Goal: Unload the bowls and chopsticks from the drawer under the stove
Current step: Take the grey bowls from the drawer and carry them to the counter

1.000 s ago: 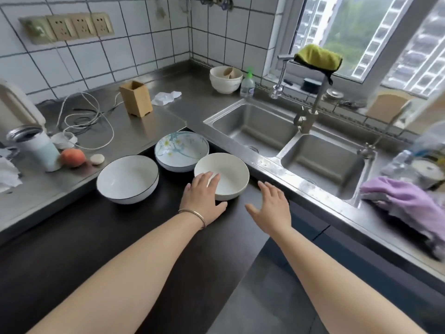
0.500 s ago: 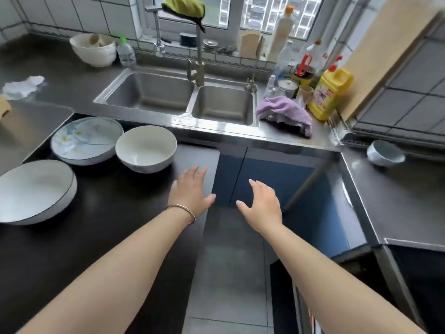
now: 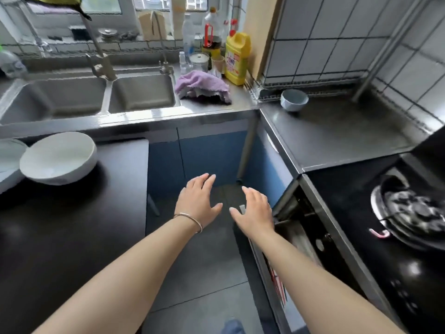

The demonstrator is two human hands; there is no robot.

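Kitchen: dark counter [image 3: 72, 237] left of both hands.
White bowl [image 3: 59, 156]: plain, wide, upright on that counter, well left of left hand [image 3: 197, 201].
Hands: left and right hand [image 3: 255, 210] spread, empty, over floor.
Drawer [image 3: 296, 227]: open, just right of right hand, under stove [image 3: 409, 213].

The single head-worn camera looked forward and steeply down from above the floor, close over both outstretched forearms, facing the corner where the sink [image 3: 142, 92] counter met the stove [image 3: 414, 213] counter.
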